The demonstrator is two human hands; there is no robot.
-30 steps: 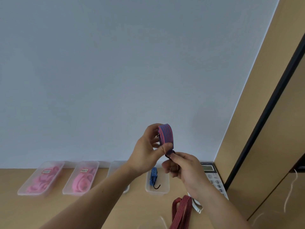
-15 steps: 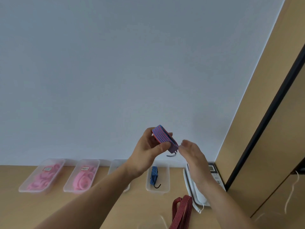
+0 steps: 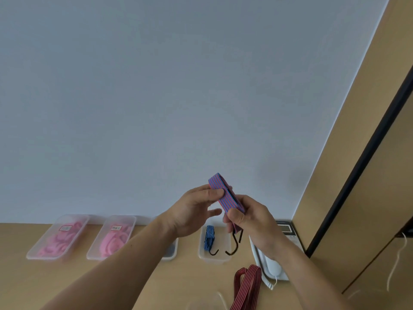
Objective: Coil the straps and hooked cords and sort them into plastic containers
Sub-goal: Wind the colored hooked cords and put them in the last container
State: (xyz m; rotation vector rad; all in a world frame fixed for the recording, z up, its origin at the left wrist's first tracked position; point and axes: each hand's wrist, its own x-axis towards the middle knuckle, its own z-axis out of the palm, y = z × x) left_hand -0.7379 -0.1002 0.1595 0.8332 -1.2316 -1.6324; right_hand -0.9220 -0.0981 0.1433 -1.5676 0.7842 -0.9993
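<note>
A clear, rectangular left container and a 2nd container, each filled with pink coils, are set on the wooden table. The flat striped strap, coiled into an oblong, is held in mid-air. Its upper end is pinched by the left hand and its lower end is clasped by the right hand. 2 black hooks hang below, over a 4th container in which a blue cord lies.

bright even light, soft shadows, no glare, wide-angle warp at edges, slight blur
</note>
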